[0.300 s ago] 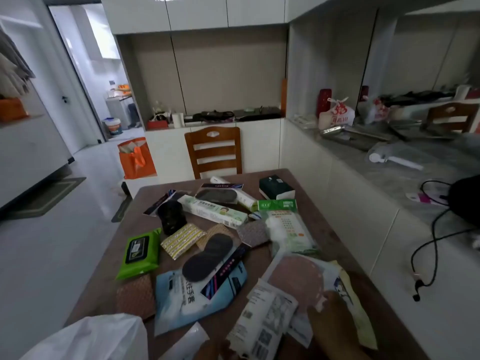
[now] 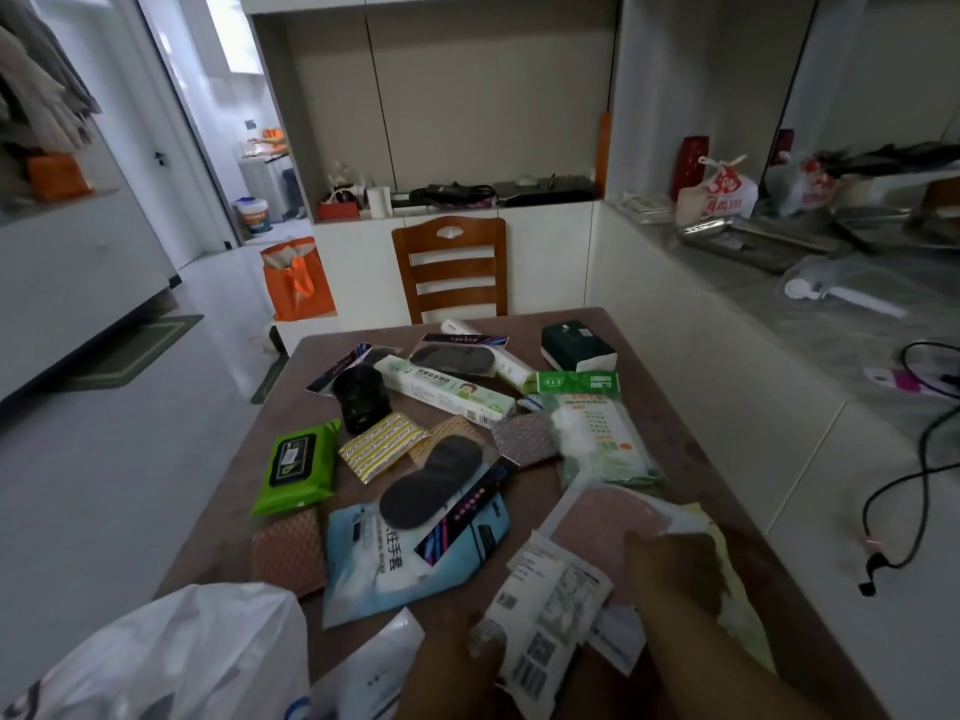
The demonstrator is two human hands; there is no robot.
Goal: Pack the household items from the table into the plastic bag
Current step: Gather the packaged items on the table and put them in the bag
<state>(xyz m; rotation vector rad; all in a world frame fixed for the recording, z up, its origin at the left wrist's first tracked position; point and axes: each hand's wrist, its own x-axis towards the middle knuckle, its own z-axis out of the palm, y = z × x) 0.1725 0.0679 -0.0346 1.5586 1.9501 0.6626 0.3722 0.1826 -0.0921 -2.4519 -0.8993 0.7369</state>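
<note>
Plastic bag [image 2: 171,662] is lying crumpled at the worktop's [image 2: 670,407] near-left corner — right hand [image 2: 675,569] is pressing on the pink packet [image 2: 602,517], left hand [image 2: 467,662] is pinching the white sachet [image 2: 545,610] — pick-up step, transfer to bag probably next.

Both hands are bare, with no gloves, rings or watch to be seen. The left hand [image 2: 483,652] shows only in part at the bottom edge of the view. The right hand [image 2: 675,574] leads back to a bare forearm [image 2: 737,672] with no sleeve reaching the visible stretch.
</note>
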